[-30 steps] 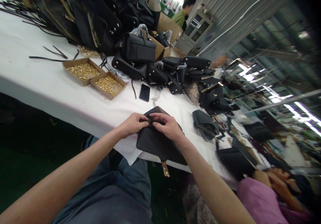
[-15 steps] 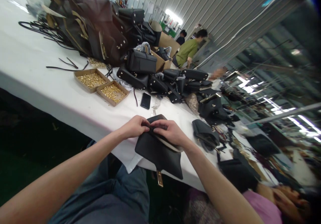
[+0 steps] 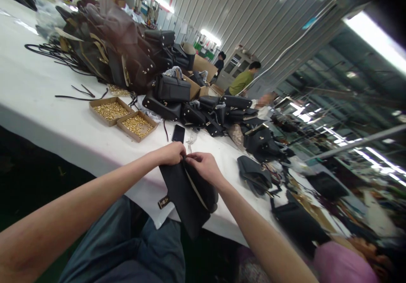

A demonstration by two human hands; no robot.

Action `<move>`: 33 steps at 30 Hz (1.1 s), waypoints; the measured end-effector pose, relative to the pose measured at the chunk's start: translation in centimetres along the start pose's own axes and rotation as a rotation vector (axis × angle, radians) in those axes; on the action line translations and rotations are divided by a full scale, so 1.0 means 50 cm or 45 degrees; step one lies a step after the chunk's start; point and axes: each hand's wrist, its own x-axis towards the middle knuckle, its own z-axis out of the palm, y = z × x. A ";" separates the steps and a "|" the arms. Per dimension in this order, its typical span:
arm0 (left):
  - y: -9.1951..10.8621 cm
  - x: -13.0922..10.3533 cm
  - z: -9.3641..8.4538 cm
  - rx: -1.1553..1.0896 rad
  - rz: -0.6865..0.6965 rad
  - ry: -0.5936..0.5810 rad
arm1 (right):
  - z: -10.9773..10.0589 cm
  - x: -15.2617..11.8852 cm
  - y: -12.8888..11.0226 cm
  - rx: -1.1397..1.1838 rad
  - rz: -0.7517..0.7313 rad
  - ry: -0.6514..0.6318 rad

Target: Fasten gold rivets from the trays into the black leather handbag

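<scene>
A black leather bag [image 3: 190, 196] hangs over the table's front edge, its light inner edge showing and a gold clasp on a tab at its left side. My left hand [image 3: 176, 152] is closed on the bag's upper left corner. Close beside it, my right hand [image 3: 204, 166] pinches the top edge of the same bag. The fingertips of both hands nearly meet there. Just behind my left hand lies a black phone [image 3: 178, 133] on the white table.
Two cardboard trays [image 3: 109, 110] [image 3: 137, 125] hold small gold pieces. Behind them are heaped brown leather pieces [image 3: 111, 42] and several black bags [image 3: 173, 88]. Another black bag [image 3: 255, 174] lies to the right. A person in pink [image 3: 344, 264] is at lower right; other people stand farther back.
The bag has turned in my hands, so its gold clasp has swung from the bottom to the left side. Both hands have shifted slightly left in view.
</scene>
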 end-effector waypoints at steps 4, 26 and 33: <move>0.046 -0.042 0.046 0.169 -0.112 0.190 | -0.006 0.026 0.009 -0.172 -0.065 0.011; 0.157 -0.087 0.179 0.766 -0.339 0.587 | -0.004 0.029 -0.003 -0.412 -0.223 0.021; 0.175 -0.066 0.152 0.431 -0.572 0.367 | 0.007 0.023 -0.008 -0.442 -0.242 0.059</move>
